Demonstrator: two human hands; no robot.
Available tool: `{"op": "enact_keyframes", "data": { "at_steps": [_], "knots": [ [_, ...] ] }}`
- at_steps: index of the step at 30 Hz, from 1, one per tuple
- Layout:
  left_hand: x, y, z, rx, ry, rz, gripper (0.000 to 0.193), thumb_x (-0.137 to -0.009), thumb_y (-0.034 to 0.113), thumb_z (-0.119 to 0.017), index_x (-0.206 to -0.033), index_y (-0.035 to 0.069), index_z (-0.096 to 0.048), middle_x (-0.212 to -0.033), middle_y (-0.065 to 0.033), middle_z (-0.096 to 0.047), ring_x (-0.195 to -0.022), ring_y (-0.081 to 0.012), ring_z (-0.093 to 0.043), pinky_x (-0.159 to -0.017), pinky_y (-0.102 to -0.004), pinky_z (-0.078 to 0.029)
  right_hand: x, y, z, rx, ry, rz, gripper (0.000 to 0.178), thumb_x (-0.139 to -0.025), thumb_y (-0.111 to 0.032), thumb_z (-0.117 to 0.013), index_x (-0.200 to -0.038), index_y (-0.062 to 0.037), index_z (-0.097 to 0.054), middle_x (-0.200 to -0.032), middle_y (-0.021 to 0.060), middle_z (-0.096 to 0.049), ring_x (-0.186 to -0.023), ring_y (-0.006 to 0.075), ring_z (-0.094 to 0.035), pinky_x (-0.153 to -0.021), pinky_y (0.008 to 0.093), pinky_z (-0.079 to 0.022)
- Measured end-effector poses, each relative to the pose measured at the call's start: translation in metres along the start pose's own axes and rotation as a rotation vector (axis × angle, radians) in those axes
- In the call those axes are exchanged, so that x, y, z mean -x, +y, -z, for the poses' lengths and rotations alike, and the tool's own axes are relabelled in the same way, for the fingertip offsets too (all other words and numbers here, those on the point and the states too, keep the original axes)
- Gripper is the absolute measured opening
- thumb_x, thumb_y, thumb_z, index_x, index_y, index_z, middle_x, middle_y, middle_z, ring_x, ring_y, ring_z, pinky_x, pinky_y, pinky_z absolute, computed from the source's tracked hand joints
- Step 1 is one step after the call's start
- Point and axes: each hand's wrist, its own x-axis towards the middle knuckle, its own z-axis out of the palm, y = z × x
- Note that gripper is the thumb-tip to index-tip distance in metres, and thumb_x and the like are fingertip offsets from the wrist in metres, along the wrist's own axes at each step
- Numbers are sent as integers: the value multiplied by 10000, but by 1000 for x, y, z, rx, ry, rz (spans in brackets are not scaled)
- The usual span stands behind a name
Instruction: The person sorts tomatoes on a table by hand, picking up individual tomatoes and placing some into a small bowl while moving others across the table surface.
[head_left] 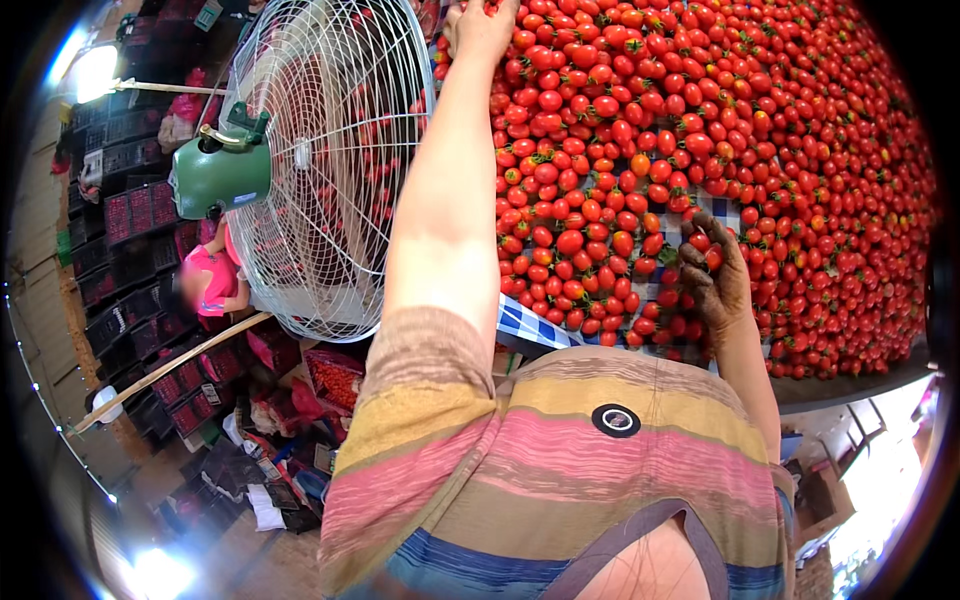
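Note:
Red cherry tomatoes (pixel 600 240), a few of them orange and some with green stems, lie in a thick layer over a blue-and-white checked cloth (pixel 535 325). My right hand (pixel 722 285), its fingers darkly stained, curls palm up around a cherry tomato (pixel 713 259) beside a bare strip of the cloth. My left arm stretches away across the near left side. At the top edge, my left hand (pixel 482 32) is by the far left tomatoes, its fingertips cut off by the picture's border, so what they hold is hidden.
A large wire-caged fan (pixel 302 155) with a green motor stands close to my left arm. Beyond it are stacked dark crates (pixel 140 212), a person in pink (pixel 212 280), and a wooden pole (pixel 175 370). A crate of tomatoes (pixel 336 380) sits below the fan.

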Motion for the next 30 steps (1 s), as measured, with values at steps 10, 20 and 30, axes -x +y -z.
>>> {"op": "enact_keyframes", "data": {
  "at_steps": [10, 20, 30],
  "knots": [
    [179, 132, -71, -192, -217, -680, 622, -775, 617, -667, -1287, 262, -656, -1429, -116, -516, -1359, -435, -389, -1058, -706, -314, -1, -45, 45, -142, -12, 268, 311, -1028, -189, -557, -1274, -1, -591, -1134, 108, -615, -688, 107, -459, -452, 182, -348],
    [99, 34, -1, -158, 324, -230, 581, -883, 584, -632, -1234, 124, -677, -1374, -280, -522, -1278, -446, -497, -1093, -511, -406, 24, -44, 8, 428, 418, 456, 333, -994, -225, -633, -1295, -86, -599, -1108, 1, -660, -747, 39, -548, -536, 174, -380],
    [274, 111, -68, -31, -67, -751, 493, -749, 498, -756, -1147, 219, -673, -1435, -117, -499, -1383, -365, -393, -1074, -728, -276, -13, -42, 20, 946, 359, 574, 328, -985, -189, -655, -1289, -70, -630, -862, -55, -593, -644, 11, -486, -534, 198, -379]
  ]
}}
